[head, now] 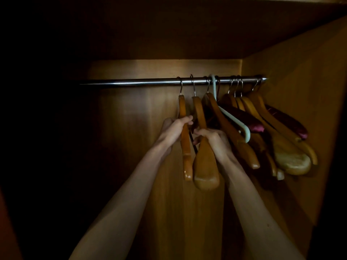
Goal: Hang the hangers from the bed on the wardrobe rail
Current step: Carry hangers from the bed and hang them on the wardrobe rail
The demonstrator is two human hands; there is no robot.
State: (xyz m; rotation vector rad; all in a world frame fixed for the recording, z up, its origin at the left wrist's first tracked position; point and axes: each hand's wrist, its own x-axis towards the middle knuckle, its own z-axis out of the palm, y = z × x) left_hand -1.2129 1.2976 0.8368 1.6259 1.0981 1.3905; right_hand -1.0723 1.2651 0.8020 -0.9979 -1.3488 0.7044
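A metal wardrobe rail point(131, 82) runs across the dim wooden wardrobe. Two wooden hangers hang from it by their hooks at the left of the row. My left hand point(174, 128) grips the leftmost, thin wooden hanger point(186, 152) around its arm. Beside it, my right hand point(212, 139) holds the broad-shouldered wooden hanger point(204, 169) around its arm. To the right hang several more wooden hangers point(291, 158), a pale green plastic hanger point(234, 119) and padded dark red hangers point(287, 119), bunched toward the rail's right end.
The wardrobe's right side wall point(300, 81) stands close to the bunched hangers. A wooden back panel point(140, 128) lies behind the rail, and a shelf or top board point(169, 34) sits above. The rail's left stretch is bare and fades into darkness.
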